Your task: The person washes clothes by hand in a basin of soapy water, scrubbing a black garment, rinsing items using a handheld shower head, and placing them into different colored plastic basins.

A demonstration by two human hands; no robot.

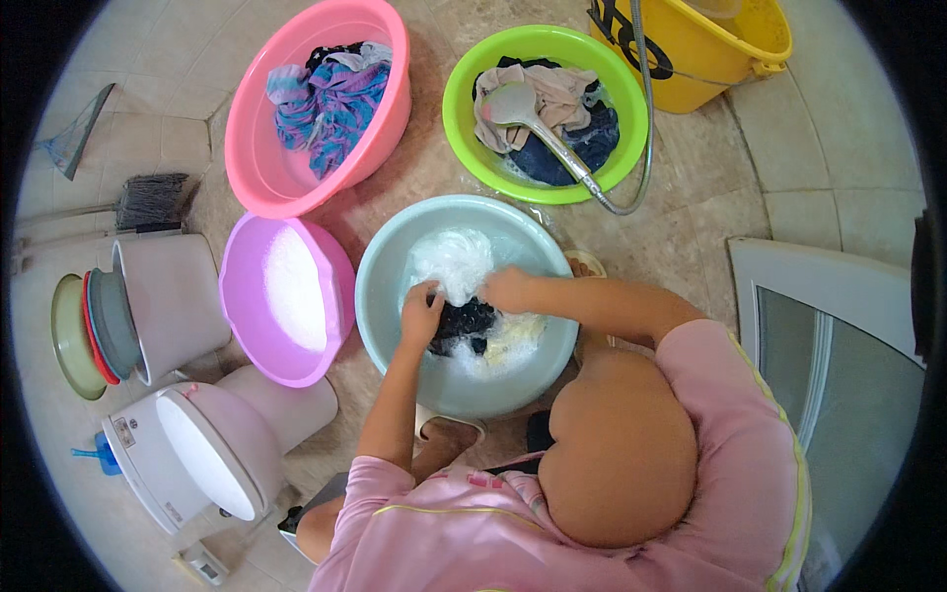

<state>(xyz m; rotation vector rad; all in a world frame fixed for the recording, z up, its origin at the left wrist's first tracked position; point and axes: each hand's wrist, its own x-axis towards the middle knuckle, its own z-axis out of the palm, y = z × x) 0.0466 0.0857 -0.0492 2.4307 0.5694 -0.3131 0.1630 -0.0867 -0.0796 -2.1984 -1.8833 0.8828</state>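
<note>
A pale blue basin of soapy water is in front of me. In it lies a wet black garment, bunched up, its kind not clear. My left hand is closed on the garment's left edge. On its upper right side my right hand is curled into a fist and grips it, the fingertips being hidden. A white, soaked cloth floats just beyond both hands. Closer to me a pale yellow cloth sits among suds.
Beyond stand a pink basin with blue and purple clothes, and a green basin with clothes and a shower head. A purple basin of white suds is at left, near a toilet. A yellow bucket stands far right.
</note>
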